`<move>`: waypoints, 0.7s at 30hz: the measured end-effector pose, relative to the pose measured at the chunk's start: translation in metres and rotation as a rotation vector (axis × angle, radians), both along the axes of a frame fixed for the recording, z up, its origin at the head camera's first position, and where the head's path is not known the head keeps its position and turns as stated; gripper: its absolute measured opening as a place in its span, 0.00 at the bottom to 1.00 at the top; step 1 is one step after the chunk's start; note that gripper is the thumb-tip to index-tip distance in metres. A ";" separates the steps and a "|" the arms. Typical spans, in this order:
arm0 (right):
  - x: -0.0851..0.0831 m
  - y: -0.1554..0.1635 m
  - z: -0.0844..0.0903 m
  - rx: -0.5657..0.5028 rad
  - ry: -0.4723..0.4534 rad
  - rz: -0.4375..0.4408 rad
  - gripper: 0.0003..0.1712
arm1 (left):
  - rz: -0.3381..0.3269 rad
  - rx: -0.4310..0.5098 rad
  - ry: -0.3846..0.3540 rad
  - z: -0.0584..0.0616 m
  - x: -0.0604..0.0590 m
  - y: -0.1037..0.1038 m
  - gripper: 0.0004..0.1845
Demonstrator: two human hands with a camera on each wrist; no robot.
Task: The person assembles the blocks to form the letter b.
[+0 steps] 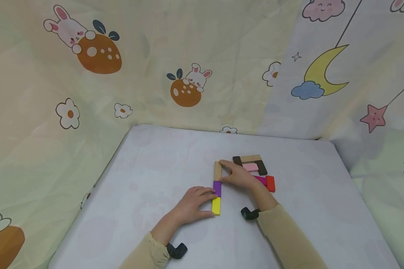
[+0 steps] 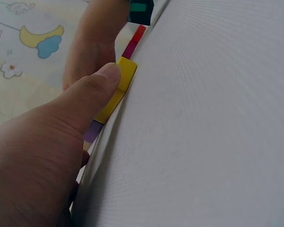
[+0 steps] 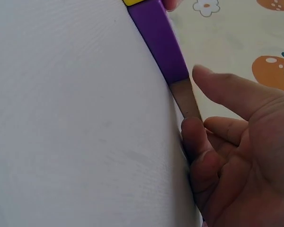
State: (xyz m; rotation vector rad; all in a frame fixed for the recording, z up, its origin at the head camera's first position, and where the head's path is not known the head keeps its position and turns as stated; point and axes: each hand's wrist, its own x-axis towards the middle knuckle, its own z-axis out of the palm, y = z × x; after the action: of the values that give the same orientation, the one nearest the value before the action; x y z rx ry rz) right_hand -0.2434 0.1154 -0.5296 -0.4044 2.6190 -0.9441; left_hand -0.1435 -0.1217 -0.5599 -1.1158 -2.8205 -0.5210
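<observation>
Three blocks lie end to end on the white table: a yellow block (image 1: 216,206) nearest, a purple block (image 1: 217,189) in the middle and a plain wooden block (image 1: 217,171) at the far end. From the left, my left hand (image 1: 196,203) holds the yellow block, thumb at its near end and fingertips by the purple joint. My right hand (image 1: 237,175) spans the wooden block from the right, with fingertips at its far end and the thumb near the purple block. The right wrist view shows curled fingers against the wooden block (image 3: 184,97).
Right of the row, two dark blocks (image 1: 261,167), a pink block (image 1: 250,167) and another wooden block (image 1: 250,158) lie grouped. Nearer are a magenta block (image 1: 260,180), partly behind my right wrist, and a red block (image 1: 271,184). A patterned cloth (image 1: 148,48) hangs behind the table (image 1: 148,168).
</observation>
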 end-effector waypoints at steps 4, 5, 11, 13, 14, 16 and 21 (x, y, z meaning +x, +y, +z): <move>0.000 0.000 -0.002 -0.005 0.017 -0.003 0.45 | 0.001 -0.011 0.000 0.000 0.000 -0.001 0.34; 0.000 0.000 -0.003 -0.006 0.017 -0.005 0.45 | 0.001 -0.012 0.000 0.000 0.000 -0.001 0.34; -0.002 -0.002 -0.006 -0.035 -0.006 -0.006 0.44 | 0.005 -0.010 -0.007 0.001 -0.001 -0.002 0.34; -0.002 -0.002 -0.006 -0.043 -0.012 -0.005 0.44 | 0.006 -0.009 -0.014 0.001 -0.001 -0.002 0.34; -0.002 -0.002 -0.006 -0.047 -0.008 -0.006 0.43 | 0.003 -0.007 -0.012 0.001 -0.001 -0.002 0.34; -0.002 -0.001 -0.007 -0.052 0.008 -0.020 0.40 | 0.000 -0.003 -0.005 0.001 -0.001 -0.002 0.34; 0.002 0.005 -0.010 -0.107 0.108 -0.098 0.27 | -0.005 0.009 -0.001 0.001 -0.001 -0.001 0.33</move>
State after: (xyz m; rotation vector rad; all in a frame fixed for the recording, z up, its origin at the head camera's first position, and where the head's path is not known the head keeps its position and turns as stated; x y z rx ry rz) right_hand -0.2409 0.1205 -0.5399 -0.3653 2.7148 -1.1279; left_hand -0.1444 -0.1224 -0.5587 -1.1215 -2.8141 -0.5339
